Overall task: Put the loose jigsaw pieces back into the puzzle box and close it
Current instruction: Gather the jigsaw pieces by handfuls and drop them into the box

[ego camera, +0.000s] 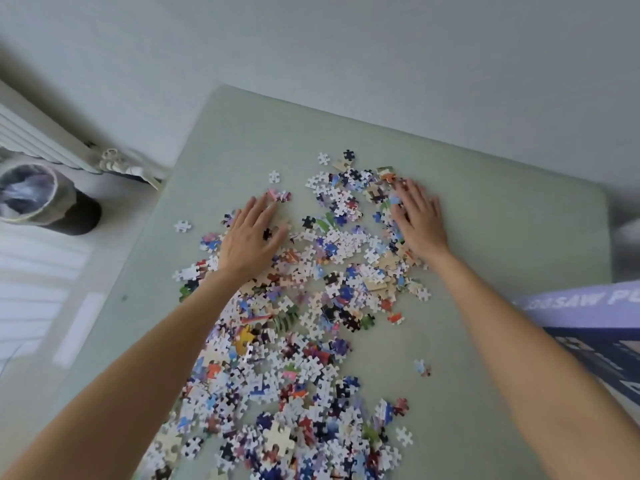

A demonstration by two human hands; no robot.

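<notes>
Several loose jigsaw pieces [311, 306] lie scattered in a long heap down the middle of the pale green table [485, 202], some face up, some white side up. My left hand [251, 237] lies flat with spread fingers on the far left side of the heap. My right hand [419, 220] rests flat on the far right side, fingers straight over the pieces. Both hands flank the far end of the heap. The purple puzzle box [588, 327] with white lettering sits at the right edge, only partly in view.
A lined waste bin [34, 195] stands on the floor at the left, beside a white radiator [45, 140]. A white wall runs behind the table. A few stray pieces [182, 226] lie apart from the heap near the table's left edge.
</notes>
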